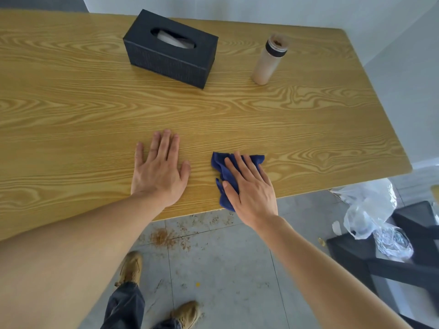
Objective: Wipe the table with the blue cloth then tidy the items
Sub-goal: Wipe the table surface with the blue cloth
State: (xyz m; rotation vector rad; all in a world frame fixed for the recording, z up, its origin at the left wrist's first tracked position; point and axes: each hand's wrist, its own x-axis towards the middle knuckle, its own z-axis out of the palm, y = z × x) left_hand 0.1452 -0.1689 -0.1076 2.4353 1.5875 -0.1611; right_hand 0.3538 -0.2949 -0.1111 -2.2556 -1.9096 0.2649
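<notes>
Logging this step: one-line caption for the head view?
Right hand presses blue cloth on wooden table; left hand lies flat beside it.

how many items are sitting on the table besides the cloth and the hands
2. The black tissue box stands at the far middle of the table; the beige bottle stands upright to its right. Nothing else shows.

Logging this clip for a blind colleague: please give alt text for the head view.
A person's right hand presses a crumpled blue cloth flat near the front edge of a wooden table, while the left hand rests palm-down beside it. Farther back stand a dark tissue box and a beige bottle; brown crumbs litter the floor below.
</notes>
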